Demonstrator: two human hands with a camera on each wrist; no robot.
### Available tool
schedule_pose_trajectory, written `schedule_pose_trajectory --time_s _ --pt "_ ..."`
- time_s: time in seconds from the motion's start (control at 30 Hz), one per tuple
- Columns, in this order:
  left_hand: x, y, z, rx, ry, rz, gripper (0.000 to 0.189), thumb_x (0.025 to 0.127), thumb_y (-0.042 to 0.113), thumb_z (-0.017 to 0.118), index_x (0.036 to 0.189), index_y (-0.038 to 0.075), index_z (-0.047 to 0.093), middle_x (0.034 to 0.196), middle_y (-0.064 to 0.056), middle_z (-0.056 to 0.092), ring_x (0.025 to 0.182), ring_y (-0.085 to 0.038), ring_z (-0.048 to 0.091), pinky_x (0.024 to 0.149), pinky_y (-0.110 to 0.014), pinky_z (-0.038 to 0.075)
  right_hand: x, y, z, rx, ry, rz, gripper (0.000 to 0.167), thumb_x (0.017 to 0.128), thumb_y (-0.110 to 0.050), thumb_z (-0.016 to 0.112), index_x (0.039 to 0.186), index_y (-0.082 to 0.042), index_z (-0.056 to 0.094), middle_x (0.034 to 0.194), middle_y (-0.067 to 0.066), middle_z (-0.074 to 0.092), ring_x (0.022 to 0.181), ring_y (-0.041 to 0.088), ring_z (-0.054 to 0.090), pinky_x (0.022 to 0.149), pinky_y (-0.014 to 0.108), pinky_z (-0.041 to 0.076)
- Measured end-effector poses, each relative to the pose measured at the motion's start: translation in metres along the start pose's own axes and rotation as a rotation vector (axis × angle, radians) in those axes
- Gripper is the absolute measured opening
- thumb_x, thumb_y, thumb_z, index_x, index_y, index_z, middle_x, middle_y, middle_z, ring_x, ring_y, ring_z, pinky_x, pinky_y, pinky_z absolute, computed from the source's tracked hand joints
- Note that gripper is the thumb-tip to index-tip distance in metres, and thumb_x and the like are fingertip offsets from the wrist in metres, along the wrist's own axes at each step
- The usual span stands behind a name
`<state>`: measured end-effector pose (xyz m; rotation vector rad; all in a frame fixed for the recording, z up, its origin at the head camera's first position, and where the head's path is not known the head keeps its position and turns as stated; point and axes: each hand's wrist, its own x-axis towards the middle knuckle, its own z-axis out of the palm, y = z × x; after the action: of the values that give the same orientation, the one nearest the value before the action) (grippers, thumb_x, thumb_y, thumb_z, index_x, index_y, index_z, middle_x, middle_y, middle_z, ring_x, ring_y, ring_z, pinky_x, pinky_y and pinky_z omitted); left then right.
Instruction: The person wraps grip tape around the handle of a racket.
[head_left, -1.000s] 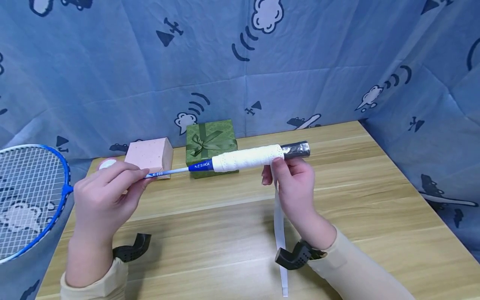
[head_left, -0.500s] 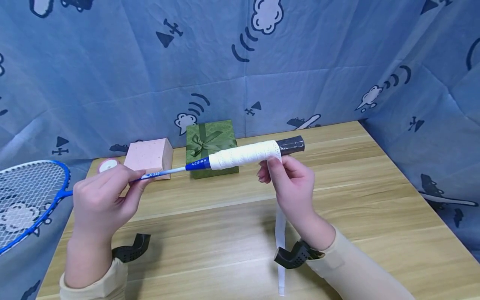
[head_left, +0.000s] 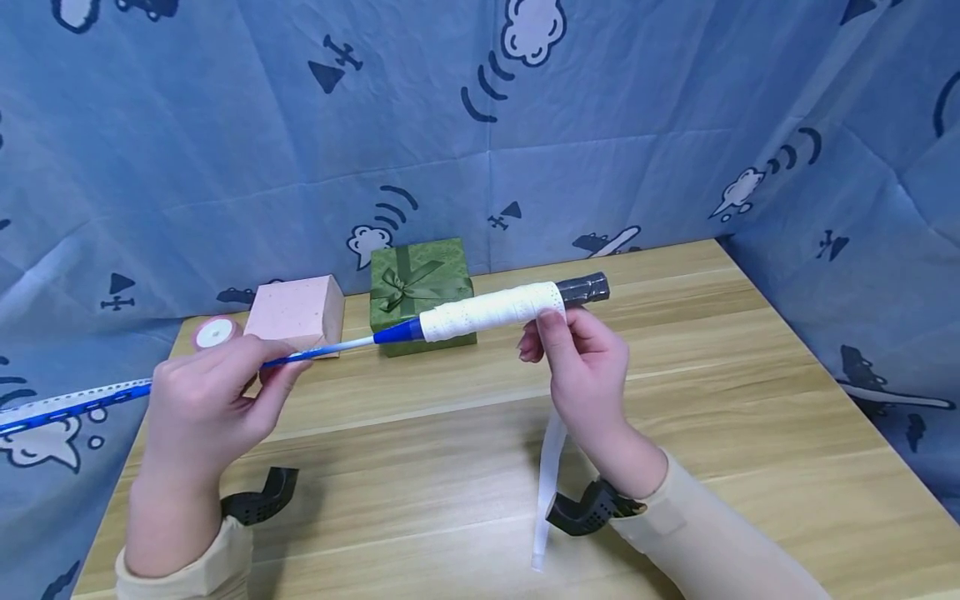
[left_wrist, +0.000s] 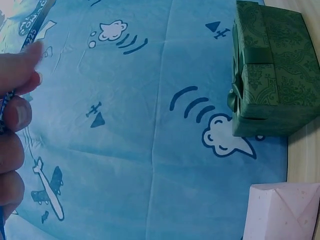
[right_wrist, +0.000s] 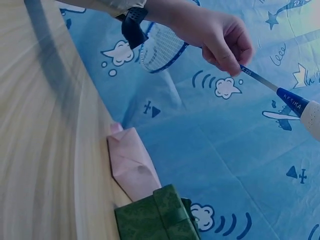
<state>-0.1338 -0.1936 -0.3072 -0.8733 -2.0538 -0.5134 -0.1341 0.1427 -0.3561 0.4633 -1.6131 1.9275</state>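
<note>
A badminton racket is held above the table, its handle to the right. My left hand pinches the thin blue-and-white shaft; the left wrist view catches its curled fingers at the left edge. White overgrip tape covers most of the handle, leaving the dark butt end bare. With thumb and fingers, my right hand pinches the tape where it leaves the handle. Below that hand dangles the tape's loose tail. The right wrist view shows only a corner of the wrapped handle.
At the table's back stand a green gift box with a bow and a pink box. Beside them at the left lies a white-and-pink roll. A patterned blue cloth hangs behind the wooden table.
The racket has rolled about its shaft: its head, earlier seen broadly, now appears nearly edge-on. The handle end dipped slightly left. The tape's loose end has swung left.
</note>
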Motion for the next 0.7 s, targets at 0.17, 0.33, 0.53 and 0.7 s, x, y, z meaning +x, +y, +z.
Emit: schedule_pose_trajectory --time_s 0.17,0.33,0.53,0.7 --pt "-0.0001 -0.0016 0.0014 0.008 0.012 0.002 0.041 0.104 0.038 0.060 0.081 0.007 0.072 0.064 0.000 0.060 0.050 -0.008 0.038 0.046 -0.024 0.030 -0.0013 -0.0010 0.0001 0.051 -0.030 -0.007 0.029 0.104 -0.003 0.058 0.089 0.021 0.060 0.081 0.003 0.071 0.069 0.014 0.066 0.064 0.025 0.059" --pt "0.0017 0.0002 0.0037 -0.003 0.092 0.014 0.044 0.103 0.038 0.063 0.074 0.006 0.071 0.064 -0.004 0.061 0.048 -0.013 0.040 0.044 -0.027 0.030 -0.0014 -0.0012 0.0000 0.080 -0.058 -0.027 0.027 0.104 -0.001 0.055 0.092 0.023 0.056 0.085 0.003 0.070 0.071 0.014 0.065 0.066 0.024 0.058" --pt "0.0043 0.0054 0.0049 -0.013 0.211 0.010 0.048 0.102 0.040 0.065 0.072 0.002 0.072 0.054 -0.003 0.051 0.045 -0.016 0.034 0.045 -0.030 0.026 -0.0001 -0.0008 -0.0001 -0.006 -0.011 0.004 0.028 0.104 -0.005 0.059 0.087 0.017 0.058 0.078 0.002 0.067 0.066 0.013 0.062 0.062 0.023 0.056" --pt "0.0043 0.0052 0.0054 -0.008 0.193 0.014 0.049 0.103 0.041 0.063 0.075 0.002 0.073 0.053 -0.001 0.049 0.045 -0.014 0.034 0.045 -0.030 0.028 0.0002 -0.0007 -0.0016 -0.014 -0.020 0.015 0.025 0.104 -0.004 0.058 0.091 0.017 0.058 0.078 0.004 0.066 0.065 0.014 0.061 0.062 0.022 0.056"
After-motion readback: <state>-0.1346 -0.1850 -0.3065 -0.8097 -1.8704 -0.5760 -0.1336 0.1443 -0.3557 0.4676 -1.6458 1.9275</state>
